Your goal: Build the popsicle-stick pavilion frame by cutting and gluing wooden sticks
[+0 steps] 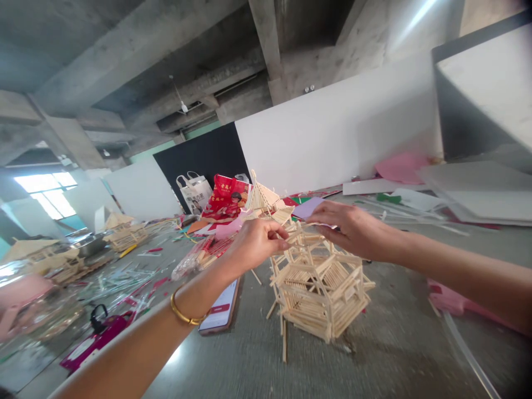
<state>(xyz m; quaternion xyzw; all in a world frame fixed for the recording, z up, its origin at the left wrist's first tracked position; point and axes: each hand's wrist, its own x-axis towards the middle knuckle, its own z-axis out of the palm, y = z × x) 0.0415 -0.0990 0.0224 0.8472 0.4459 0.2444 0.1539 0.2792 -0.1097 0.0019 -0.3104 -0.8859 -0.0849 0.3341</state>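
A many-sided model built of thin wooden sticks (324,293) stands upright on the grey table, with sticks jutting out near its base. Over its upper left edge is my left hand (260,241), a gold bangle on the wrist, its thumb and fingers pinched on a thin wooden stick. My right hand (347,227) is at the top right of the model, fingers bent together around the same area; the stick seems to run between both hands. Part of the right fingertips is hidden. A pointed stick roof (261,194) stands behind the model.
A phone (220,310) lies left of the model. Farther left are a magenta device (95,341), scattered clear strips and other stick models (124,233). Red bag (226,197) and white bag (194,194) stand behind. At right lie a pink glue gun (453,302) and white sheets (482,188).
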